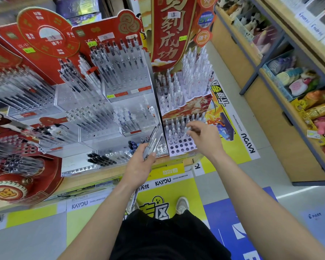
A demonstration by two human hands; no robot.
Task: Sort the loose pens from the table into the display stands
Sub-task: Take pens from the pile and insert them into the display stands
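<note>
While left hand [139, 162] clasps pens [152, 141] as stock, right hand [204, 139] hovers over stand [182, 145], right edge of table [101, 178]; that grip's contents indiscernible.

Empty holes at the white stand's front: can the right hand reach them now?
Probably yes. The right hand hovers right by the empty holes, which sit in the white stand's front rows with nothing before them; the left hand holds its pens aside.
</note>
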